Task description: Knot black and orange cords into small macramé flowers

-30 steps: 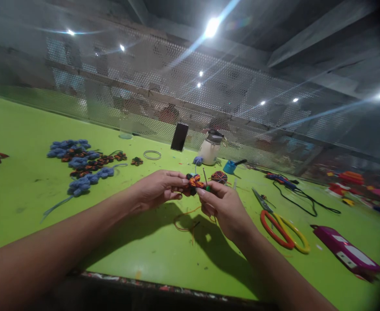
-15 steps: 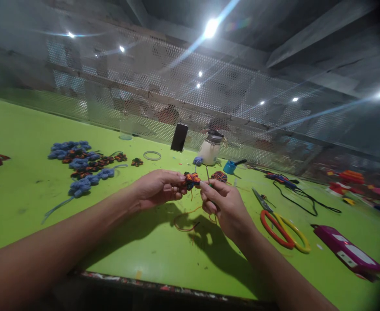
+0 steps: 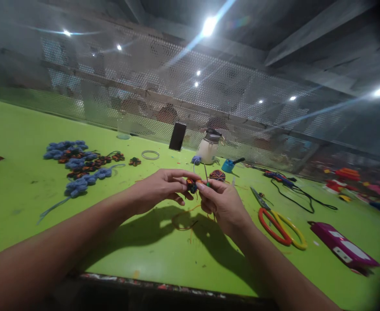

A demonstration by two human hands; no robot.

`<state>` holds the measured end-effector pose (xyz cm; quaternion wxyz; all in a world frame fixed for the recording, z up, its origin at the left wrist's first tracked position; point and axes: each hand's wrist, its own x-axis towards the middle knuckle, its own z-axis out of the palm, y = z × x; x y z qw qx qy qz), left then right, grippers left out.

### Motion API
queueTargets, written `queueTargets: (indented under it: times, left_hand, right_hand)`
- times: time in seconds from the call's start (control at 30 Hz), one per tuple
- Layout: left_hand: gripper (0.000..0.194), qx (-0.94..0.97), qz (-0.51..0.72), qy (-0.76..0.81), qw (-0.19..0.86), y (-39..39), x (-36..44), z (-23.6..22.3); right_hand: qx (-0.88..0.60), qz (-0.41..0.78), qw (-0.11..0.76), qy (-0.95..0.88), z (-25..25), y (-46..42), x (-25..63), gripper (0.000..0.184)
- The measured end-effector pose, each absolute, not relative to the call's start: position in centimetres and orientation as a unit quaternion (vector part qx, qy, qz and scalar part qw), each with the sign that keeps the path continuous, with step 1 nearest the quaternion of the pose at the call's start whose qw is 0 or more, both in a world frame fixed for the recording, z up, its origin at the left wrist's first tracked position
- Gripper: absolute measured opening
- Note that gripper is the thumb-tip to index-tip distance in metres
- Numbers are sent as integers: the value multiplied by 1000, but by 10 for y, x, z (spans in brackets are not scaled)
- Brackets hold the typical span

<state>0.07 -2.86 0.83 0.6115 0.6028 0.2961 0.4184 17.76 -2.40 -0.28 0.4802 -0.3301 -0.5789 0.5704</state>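
Note:
A small crochet flower (image 3: 191, 185) in black, orange and green yarn is held up over the table between my two hands. The fingers of my left hand (image 3: 166, 188) close round its left side. My right hand (image 3: 222, 203) grips a crochet hook (image 3: 206, 172) with a green part at the fingers, its shaft pointing up; thumb and fingertips also meet the flower's right edge. Below, a loose orange yarn tail (image 3: 180, 226) curls on the table. Just behind my right hand lies a multicoloured yarn ball (image 3: 217, 175).
Blue and dark-orange crochet flower strips (image 3: 76, 185) lie at left, near a single flower (image 3: 134, 161) and a ring (image 3: 150, 154). Behind stand a phone (image 3: 177, 136) and a jug (image 3: 208, 149). Scissors (image 3: 276, 226), a purple box cutter-like case (image 3: 342, 246) and a black cord (image 3: 293, 192) lie right.
The crochet flower has been turned between the hands, showing more of its dark side. My left fingers have shifted over its top and spread a little. The hook stays in my right hand.

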Motion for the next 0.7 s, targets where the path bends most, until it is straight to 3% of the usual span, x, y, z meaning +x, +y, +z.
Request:
queueTargets:
  times: [0.47,0.7]
  left_hand:
    - [21,518,464,311,648,-26,-1,8]
    - [22,524,482,293,638,-27,-2,9]
  right_hand:
    - [-336,509,481,-629,1,-25,179,22]
    - [-342,482,481,-648,3,-26,181,21]
